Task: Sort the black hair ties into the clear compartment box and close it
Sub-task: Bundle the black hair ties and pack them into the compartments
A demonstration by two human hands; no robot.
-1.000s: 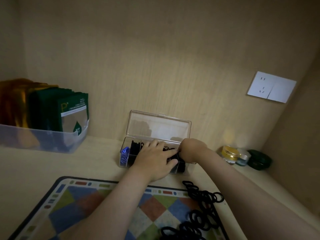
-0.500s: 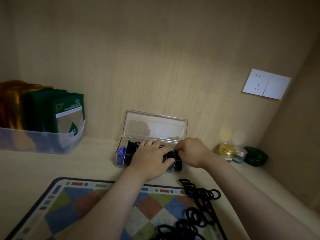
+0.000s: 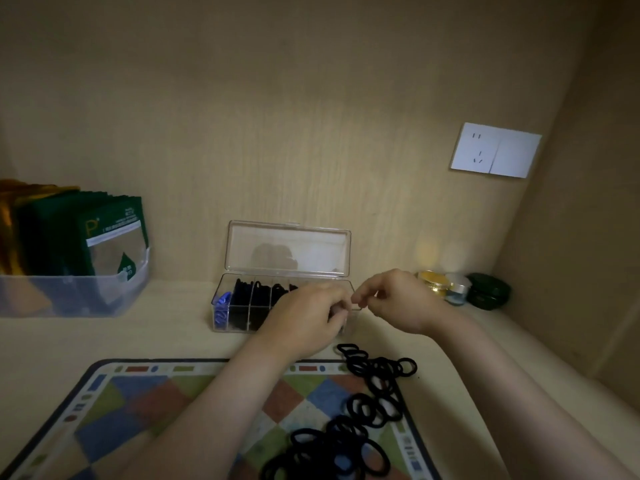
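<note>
The clear compartment box [image 3: 231,311] stands at the back of the shelf, its lid [image 3: 287,247] upright against the wall. Black hair ties fill its middle cells and blue ones the left cell. My left hand [image 3: 304,322] covers the box's right front, fingers curled down; what they hold is hidden. My right hand [image 3: 393,299] hovers at the box's right end, fingers loosely curled with nothing visible in them. A pile of loose black hair ties [image 3: 375,393] trails from the shelf onto the patterned mat [image 3: 138,403].
A clear bin [image 3: 72,294] of green and gold packets stands at the left. A gold jar [image 3: 433,280], a silver-blue jar [image 3: 456,291] and a dark green container [image 3: 488,291] sit in the right corner under a wall socket [image 3: 495,150].
Both hands have lifted off the box's middle cells. The right hand has drawn away to the right end, and the left has slid rightward, uncovering the filled cells.
</note>
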